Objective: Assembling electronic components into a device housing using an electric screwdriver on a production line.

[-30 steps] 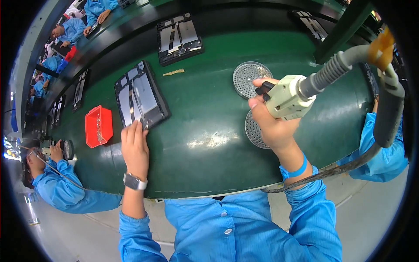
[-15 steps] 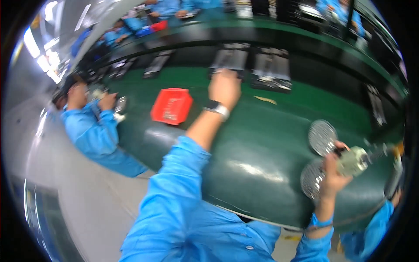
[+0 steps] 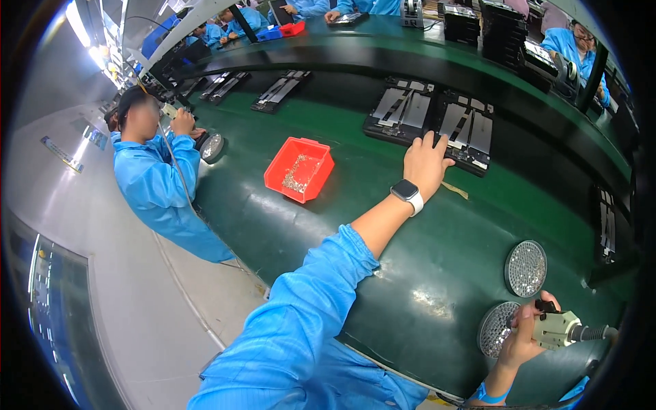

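Note:
My left hand (image 3: 425,169) reaches forward with its fingers spread. Its fingertips rest on the near left edge of an opened tablet (image 3: 469,131), whose silvery battery cells and dark frame show. Another opened tablet (image 3: 402,108) lies close on its left. At the lower right, my right hand (image 3: 521,342) is closed around a pale green electric screwdriver (image 3: 557,329); its tip cannot be made out. Beside that hand stand two round, dark-rimmed dishes of small metal parts, one farther dish (image 3: 526,268) and one nearer dish (image 3: 497,329).
A red bin (image 3: 277,166) of small metal parts stands left of my forearm. A thin yellowish strip (image 3: 456,190) lies near my left hand. Further opened tablets (image 3: 280,91) line the bench under a dark shelf (image 3: 383,51). A co-worker (image 3: 154,164) sits on the left.
My left hand has moved right, from the left tablet's near edge to the right tablet. The view has shifted. My right hand still grips the electric screwdriver.

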Action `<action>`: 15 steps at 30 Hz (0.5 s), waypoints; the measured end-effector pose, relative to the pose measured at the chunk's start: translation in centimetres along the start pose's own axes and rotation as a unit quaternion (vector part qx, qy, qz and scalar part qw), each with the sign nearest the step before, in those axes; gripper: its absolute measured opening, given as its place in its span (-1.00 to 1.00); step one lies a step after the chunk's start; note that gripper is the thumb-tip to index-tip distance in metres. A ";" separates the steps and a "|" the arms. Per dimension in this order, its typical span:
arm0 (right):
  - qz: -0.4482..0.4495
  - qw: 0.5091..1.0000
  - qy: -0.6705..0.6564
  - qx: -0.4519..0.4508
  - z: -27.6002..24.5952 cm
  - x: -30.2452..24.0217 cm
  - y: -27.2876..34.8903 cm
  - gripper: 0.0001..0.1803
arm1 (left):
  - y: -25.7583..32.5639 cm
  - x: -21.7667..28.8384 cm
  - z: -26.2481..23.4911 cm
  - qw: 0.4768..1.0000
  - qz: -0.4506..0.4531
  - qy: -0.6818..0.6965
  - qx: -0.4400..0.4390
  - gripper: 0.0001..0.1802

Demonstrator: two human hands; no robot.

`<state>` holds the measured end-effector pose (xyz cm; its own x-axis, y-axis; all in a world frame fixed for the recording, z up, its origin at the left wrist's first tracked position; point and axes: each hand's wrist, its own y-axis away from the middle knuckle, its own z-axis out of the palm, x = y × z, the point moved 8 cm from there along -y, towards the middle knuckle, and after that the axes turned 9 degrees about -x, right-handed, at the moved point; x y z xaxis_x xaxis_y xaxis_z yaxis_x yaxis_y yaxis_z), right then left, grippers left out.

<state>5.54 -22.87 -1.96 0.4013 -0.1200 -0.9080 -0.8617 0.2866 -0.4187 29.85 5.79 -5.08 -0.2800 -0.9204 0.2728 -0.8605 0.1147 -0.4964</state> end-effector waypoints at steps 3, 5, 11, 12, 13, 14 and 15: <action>-0.010 1.000 -0.007 -0.025 -0.2 0.4 -0.3 -0.57 | -0.3 0.1 0.3 0.999 -0.016 0.011 -0.033 -0.32; -0.007 1.000 -0.005 -0.030 -0.7 1.2 -0.3 -0.56 | -0.4 -0.2 0.1 0.998 -0.018 0.052 -0.015 -0.33; -0.005 0.999 -0.010 -0.043 -0.5 0.9 -0.1 -0.52 | -0.9 -2.4 0.7 0.944 -0.023 0.329 0.034 -0.33; 0.005 0.998 -0.036 -0.044 -0.8 1.1 0.2 -0.51 | -1.1 -3.0 1.8 0.929 -0.050 0.367 -0.005 -0.25; 0.015 0.997 -0.062 -0.045 -0.8 1.1 0.1 -0.50 | -1.3 -3.2 2.2 0.928 -0.055 0.368 -0.006 -0.25; 0.019 0.992 -0.109 -0.062 -0.4 0.8 0.2 -0.48 | -1.5 -4.0 3.4 0.882 -0.099 0.459 -0.026 -0.20; 0.029 0.989 -0.121 -0.075 -0.3 0.3 0.2 -0.49 | -1.3 -4.1 4.8 0.824 -0.143 0.546 -0.048 -0.16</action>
<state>5.41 -23.18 -2.35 0.3972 0.1279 -0.9088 -0.9143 0.1407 -0.3798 34.16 7.59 -9.52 -0.2307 -0.0352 0.9724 -0.9728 0.0291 -0.2298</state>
